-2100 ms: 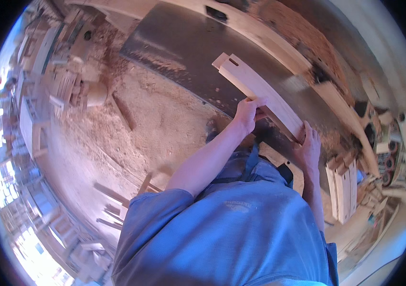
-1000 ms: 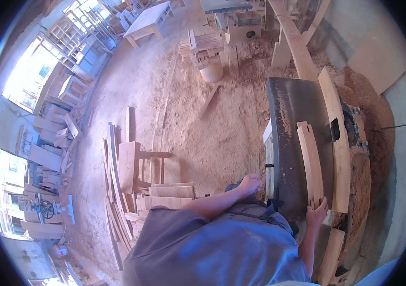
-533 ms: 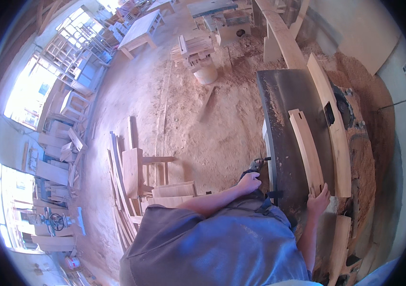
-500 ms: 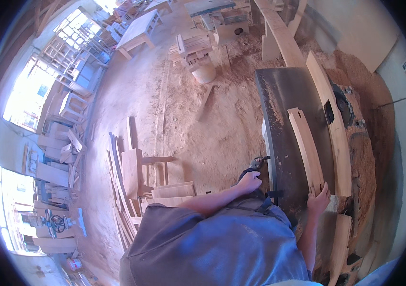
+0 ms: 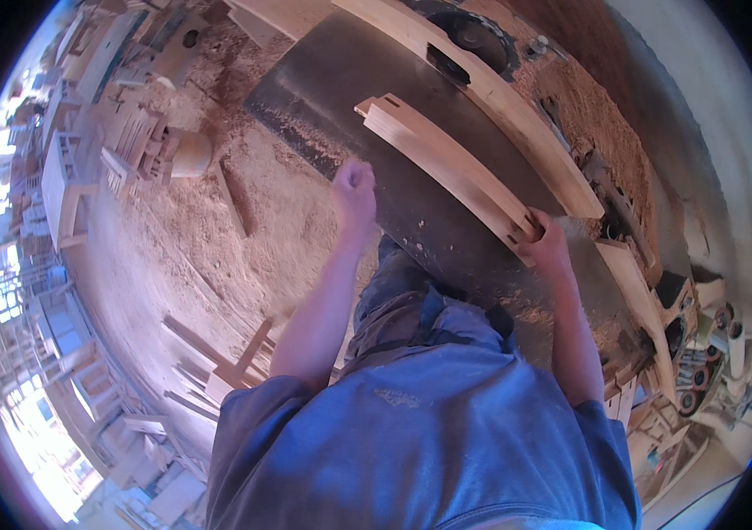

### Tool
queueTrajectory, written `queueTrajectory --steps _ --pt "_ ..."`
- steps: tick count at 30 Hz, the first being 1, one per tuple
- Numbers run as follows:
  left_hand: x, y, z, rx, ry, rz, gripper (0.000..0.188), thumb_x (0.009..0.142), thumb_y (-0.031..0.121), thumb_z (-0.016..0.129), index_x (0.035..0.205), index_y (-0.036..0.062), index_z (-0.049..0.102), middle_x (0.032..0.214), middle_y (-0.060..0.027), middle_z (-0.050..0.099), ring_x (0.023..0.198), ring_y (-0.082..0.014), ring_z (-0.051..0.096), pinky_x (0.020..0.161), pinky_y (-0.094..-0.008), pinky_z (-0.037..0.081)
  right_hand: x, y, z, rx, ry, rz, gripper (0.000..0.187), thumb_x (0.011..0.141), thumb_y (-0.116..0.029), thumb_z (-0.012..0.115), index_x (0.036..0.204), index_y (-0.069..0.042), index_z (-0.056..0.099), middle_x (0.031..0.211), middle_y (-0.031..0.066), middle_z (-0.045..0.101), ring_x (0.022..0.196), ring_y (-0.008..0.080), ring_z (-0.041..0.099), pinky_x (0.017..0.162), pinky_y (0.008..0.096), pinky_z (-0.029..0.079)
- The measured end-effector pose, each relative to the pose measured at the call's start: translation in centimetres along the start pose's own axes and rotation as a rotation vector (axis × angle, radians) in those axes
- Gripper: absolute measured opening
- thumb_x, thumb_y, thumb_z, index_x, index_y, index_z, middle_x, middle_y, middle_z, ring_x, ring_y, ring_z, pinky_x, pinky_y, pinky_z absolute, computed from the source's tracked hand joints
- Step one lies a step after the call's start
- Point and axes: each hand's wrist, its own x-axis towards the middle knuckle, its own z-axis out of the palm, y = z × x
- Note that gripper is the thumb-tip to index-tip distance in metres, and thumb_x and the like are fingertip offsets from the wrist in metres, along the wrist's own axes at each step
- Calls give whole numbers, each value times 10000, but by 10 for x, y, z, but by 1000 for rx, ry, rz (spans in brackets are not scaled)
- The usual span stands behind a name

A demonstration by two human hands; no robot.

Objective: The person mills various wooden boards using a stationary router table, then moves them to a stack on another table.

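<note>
A curved, light-coloured wooden piece with slots cut near its ends lies on a dark metal machine table. My right hand grips its near end, fingers wrapped round it. Over the table's left edge, apart from the wood, my left hand is held up with its fingers curled in. Nothing shows in that hand. Beyond the piece, a long wooden fence board with a dark opening runs along the table.
Sawdust is heaped behind the fence board. A second wooden board continues toward me on the right. Left of the table are a pale round bucket under stacked wood, a loose stick on the floor, and several boards.
My view has turned to the right and closer over the table. My left hand has risen from beside my waist to the table's edge. My right hand still grips the wooden piece's near end.
</note>
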Motion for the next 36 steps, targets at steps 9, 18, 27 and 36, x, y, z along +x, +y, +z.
queueTrajectory --steps 9,18,27,36 --pt "120 48 54 -75 292 183 475 942 137 640 1336 -113 553 1246 -231 626 1163 -317 633 990 -384 511 -2 -21 -10 -469 172 -255 682 688 -88 817 1334 -25 609 1332 155 612 1261 371 545 1101 472 417" --pt "180 43 102 -20 460 105 442 982 147 567 1315 -144 555 1195 -231 621 1025 -281 622 884 -413 504 9 -13 -7 -498 75 -699 439 786 4 671 1224 -32 681 1331 136 655 1321 352 566 1096 501 464" --pt "157 74 111 -82 464 69 454 976 76 539 1380 -128 503 1075 -147 637 913 -199 609 738 -345 515 23 7 -19 -250 -99 -808 293 803 -102 658 1080 -19 704 1271 149 691 1256 334 630 1089 497 493" --pt "146 93 126 -88 557 -30 277 959 59 535 1205 -50 604 1038 -141 627 879 -231 624 740 -401 587 8 16 -26 -147 -164 -783 276 833 -105 636 1083 -9 700 1251 165 696 1241 339 638 1080 511 499"
